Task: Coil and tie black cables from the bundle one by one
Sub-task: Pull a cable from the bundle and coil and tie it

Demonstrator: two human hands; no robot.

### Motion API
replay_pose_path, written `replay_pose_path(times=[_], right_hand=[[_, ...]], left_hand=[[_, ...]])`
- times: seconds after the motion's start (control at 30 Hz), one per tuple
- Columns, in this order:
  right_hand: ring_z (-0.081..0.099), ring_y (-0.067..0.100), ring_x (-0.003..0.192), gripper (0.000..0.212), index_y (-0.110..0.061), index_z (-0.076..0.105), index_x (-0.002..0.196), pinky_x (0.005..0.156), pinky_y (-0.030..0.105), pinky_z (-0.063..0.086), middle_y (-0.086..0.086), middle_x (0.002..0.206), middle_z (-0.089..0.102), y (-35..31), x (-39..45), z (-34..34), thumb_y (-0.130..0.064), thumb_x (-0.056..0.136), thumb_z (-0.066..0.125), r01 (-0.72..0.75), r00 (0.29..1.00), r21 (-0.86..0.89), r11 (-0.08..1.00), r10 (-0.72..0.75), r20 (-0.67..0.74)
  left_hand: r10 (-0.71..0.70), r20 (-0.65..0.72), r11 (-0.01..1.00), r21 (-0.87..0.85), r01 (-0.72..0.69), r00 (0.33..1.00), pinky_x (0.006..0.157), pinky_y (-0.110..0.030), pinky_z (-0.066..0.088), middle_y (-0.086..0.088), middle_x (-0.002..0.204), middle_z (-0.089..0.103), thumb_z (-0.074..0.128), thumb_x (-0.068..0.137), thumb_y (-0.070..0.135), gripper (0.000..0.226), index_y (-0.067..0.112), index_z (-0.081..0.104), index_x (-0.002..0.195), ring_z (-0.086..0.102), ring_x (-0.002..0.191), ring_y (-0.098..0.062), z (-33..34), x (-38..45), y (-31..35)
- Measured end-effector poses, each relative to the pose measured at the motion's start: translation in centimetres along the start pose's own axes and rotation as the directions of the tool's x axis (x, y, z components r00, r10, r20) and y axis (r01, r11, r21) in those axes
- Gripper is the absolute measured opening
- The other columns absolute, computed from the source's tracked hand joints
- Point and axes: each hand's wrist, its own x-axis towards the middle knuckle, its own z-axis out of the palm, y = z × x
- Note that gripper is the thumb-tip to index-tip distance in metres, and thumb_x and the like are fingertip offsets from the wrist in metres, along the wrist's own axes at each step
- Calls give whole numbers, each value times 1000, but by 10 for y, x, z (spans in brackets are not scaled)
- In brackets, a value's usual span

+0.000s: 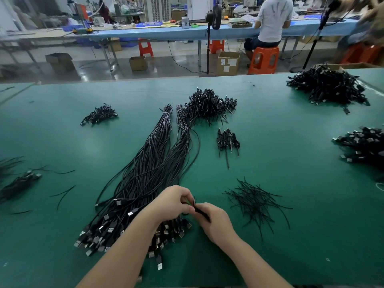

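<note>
Green table mat [291, 235] covers the near bench. Beyond it, grey shop floor w/ brown cardboard boxes [228, 63], one more at left [60, 61]. Orange plastic stool [264, 60] w/ a person in a white T-shirt [273, 19] seated, back to camera, at a long blue-topped workbench [166, 32]. Black fan on a stand [213, 16] nr centre.

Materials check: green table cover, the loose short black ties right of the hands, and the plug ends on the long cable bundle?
Green table cover: looks like a smooth mat, rubber or vinyl; soft sheen, no weave visible.
Loose short black ties: probably plastic-coated wire; thin, they hold kinks and bends.
Plug ends of the long black cable bundle: bright metal shells, glinting, in dark moulded plastic bodies, apparently.
</note>
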Motion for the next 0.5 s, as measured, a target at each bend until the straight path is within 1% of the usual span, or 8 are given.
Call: replay_pose_path(times=[0.07, 0.17, 0.23, 0.27, 0.33, 0.4, 0.47, 0.5], right_hand=[[61, 11, 81, 24, -27, 73, 113, 71, 29, 49, -8, 90, 69, 0, 0, 0, -40, 98, 59, -17, 1000, 8, 1000, 17, -4], [62, 10, 84, 22, -28, 72, 115, 74, 28, 49, -10, 94, 70, 0, 0, -1, -33, 98, 59, -39, 999, -3, 999, 39, 5], [62, 11, 85, 23, -29, 71, 116, 76, 30, 51, -9, 95, 71, 1, 0, -1, -34, 98, 57, -51, 998, -15, 999, 51, 29], [62, 12, 84, 23, -29, 72, 114, 76, 33, 51, -8, 93, 71, 0, 0, 0, -35, 99, 56, -56, 998, -24, 998, 57, 39], [61, 14, 80, 22, -28, 73, 109, 73, 34, 50, -7, 89, 70, -3, 0, 0, -36, 99, 55, -68, 997, -45, 997, 70, 41], [61, 14, 81, 22, -27, 73, 109, 73, 33, 50, -8, 89, 71, -5, 1, 0, -35, 99, 56, -80, 996, -48, 996, 82, 40], [60, 14, 78, 21, -28, 74, 108, 70, 31, 48, -9, 86, 70, -6, 2, 0, -35, 98, 57, -88, 995, -48, 995, 90, 37], [58, 13, 74, 20, -28, 74, 105, 67, 30, 45, -10, 82, 68, -7, 2, 0, -35, 98, 57, -93, 995, -51, 994, 95, 33]], left_hand=[[12, -11, 1000, 16, -12, 1000, 65, -19, 46, 13, 78, 69, 80, 83, 36, 10, 33, 72, 88, 63, 73, -4, -1, -1, 1], [38, -30, 999, 35, -37, 999, 68, -21, 51, 17, 78, 70, 72, 86, 45, 9, 37, 72, 84, 63, 74, 1, -1, -3, 2], [33, -49, 999, 39, -31, 998, 78, -27, 56, 18, 81, 70, 71, 88, 41, 7, 35, 73, 85, 64, 79, 0, -2, -3, 3], [30, -51, 998, 59, -27, 998, 84, -31, 56, 17, 83, 70, 71, 88, 39, 6, 34, 73, 86, 65, 83, -2, -2, -3, 3], [34, -44, 992, 124, -28, 998, 94, -38, 51, 16, 85, 69, 71, 87, 36, 4, 32, 72, 86, 64, 88, -7, -2, -2, 6], [65, -67, 980, 195, -51, 996, 99, -39, 44, 17, 88, 65, 71, 88, 38, 5, 34, 70, 85, 58, 96, -9, -1, -2, 7], [126, -105, 955, 283, -92, 986, 97, -36, 35, 18, 95, 60, 69, 90, 41, 5, 36, 71, 88, 47, 103, -11, -1, -2, 8], [155, -121, 938, 329, -108, 980, 96, -35, 32, 17, 99, 58, 68, 91, 42, 7, 37, 72, 90, 43, 105, -12, 0, -3, 9]])
